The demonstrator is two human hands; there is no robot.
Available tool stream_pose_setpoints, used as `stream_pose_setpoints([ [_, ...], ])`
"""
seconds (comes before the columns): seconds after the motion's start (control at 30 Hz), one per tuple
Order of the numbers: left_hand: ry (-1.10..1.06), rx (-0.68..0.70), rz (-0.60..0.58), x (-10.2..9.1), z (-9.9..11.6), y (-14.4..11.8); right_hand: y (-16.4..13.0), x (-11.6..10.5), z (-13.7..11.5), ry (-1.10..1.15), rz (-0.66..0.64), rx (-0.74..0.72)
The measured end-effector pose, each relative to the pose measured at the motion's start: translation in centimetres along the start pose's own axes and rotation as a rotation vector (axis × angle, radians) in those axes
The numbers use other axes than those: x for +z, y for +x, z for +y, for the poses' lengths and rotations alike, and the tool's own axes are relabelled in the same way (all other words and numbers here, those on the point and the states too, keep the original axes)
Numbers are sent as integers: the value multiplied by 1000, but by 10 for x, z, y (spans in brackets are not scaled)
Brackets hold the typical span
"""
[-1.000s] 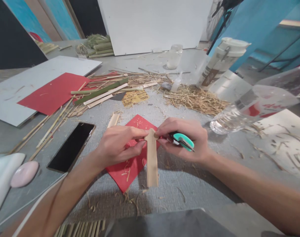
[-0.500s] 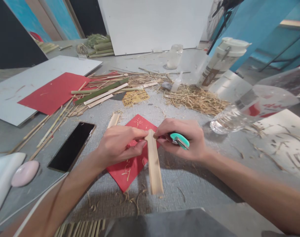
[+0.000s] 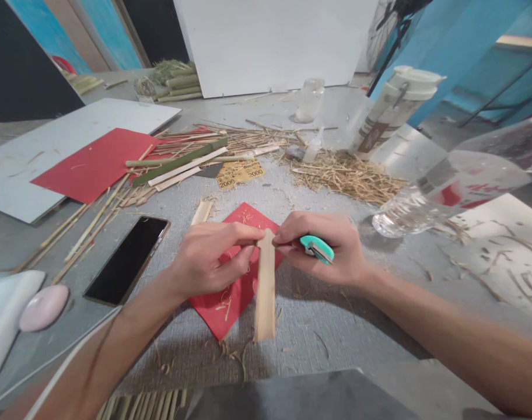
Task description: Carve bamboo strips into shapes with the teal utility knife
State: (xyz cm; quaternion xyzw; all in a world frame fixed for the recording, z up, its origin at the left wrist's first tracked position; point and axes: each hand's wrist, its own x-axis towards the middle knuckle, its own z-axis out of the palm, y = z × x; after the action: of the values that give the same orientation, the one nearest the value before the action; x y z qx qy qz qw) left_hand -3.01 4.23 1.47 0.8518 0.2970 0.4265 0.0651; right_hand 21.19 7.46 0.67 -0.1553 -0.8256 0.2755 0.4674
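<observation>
Left hand (image 3: 209, 256) fingers pinch bamboo strip (image 3: 265, 291) top, frame centre; right hand (image 3: 325, 248) fingers clamp teal cutter (image 3: 317, 247). Steady the strip, cut shallow, away from fingers.

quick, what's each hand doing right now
Left hand: closed, pinching the top of the bamboo strip.
Right hand: closed on the teal-handled knife, at the strip's top.
</observation>
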Motion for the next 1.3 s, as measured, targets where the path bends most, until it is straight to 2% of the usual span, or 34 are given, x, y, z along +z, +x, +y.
stream_pose_setpoints([
  [0.37,-104,-34,-24,-1,-4,-1,-2,0,1,42,-18,87],
  [0.53,-246,-72,-29,-1,-2,3,-1,-1,-1,108,-83,58],
  [1.0,-533,-316,-46,1,2,5,-2,-1,-8,159,-103,78],
  [1.2,-924,-538,-145,11,7,4,-2,1,-6,144,21,211],
  [1.3,-1108,-639,-179,19,7,-1,-1,3,-6,217,6,291],
])
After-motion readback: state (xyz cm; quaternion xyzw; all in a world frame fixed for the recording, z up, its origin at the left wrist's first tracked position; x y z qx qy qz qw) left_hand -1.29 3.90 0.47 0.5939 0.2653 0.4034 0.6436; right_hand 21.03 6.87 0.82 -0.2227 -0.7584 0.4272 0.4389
